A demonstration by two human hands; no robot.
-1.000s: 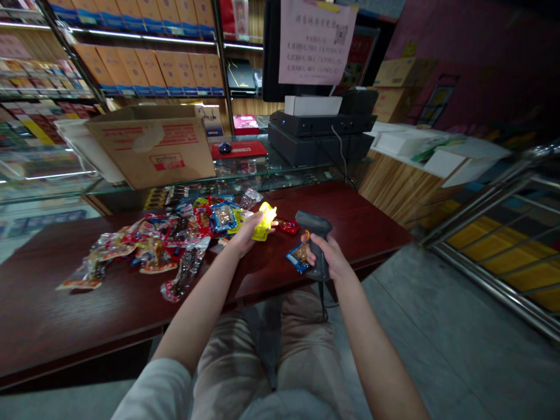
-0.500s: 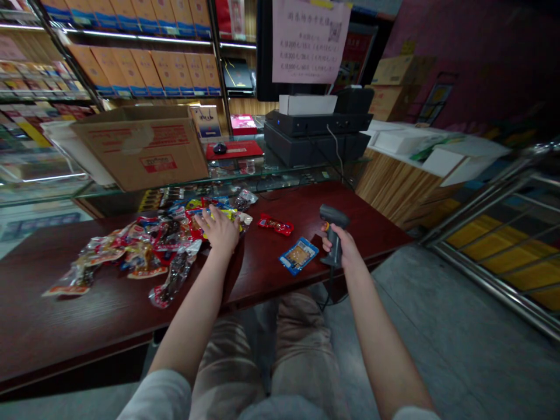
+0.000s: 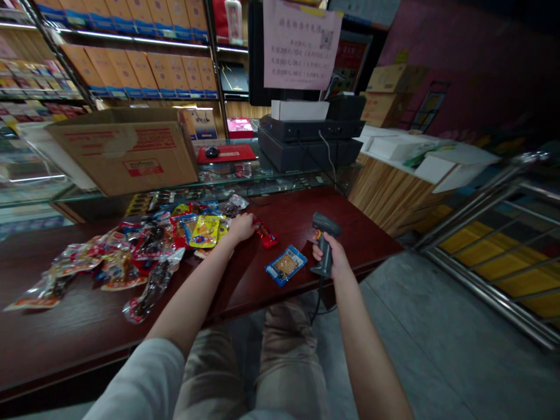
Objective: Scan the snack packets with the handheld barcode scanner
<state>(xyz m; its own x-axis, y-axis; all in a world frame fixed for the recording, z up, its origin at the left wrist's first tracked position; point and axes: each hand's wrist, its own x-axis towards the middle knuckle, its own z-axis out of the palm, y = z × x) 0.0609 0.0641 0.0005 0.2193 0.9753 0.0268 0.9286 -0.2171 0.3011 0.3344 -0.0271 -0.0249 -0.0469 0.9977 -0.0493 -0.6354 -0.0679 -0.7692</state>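
My left hand (image 3: 242, 227) is closed at the left end of a small red snack packet (image 3: 266, 235), its fingertips partly hidden. Beside that wrist lies a yellow packet (image 3: 205, 231) at the edge of a heap of shiny vacuum-packed snacks (image 3: 151, 239). In my right hand (image 3: 333, 256) a dark grey barcode scanner (image 3: 324, 248) is held upright by its handle, head pointing left. A blue-edged packet (image 3: 286, 264) lies flat on the table between my two hands.
The dark red wooden table (image 3: 245, 291) meets a glass counter with a cardboard box (image 3: 126, 154), a mouse (image 3: 212, 151) and a black cash drawer (image 3: 308, 149). A metal railing (image 3: 490, 262) stands at the right. The scanner's cable hangs over the table's front edge.
My left hand has gone from the top of the heap rightward to the red packet, which has turned at an angle. The yellow packet is uncovered. My right hand still holds the scanner.
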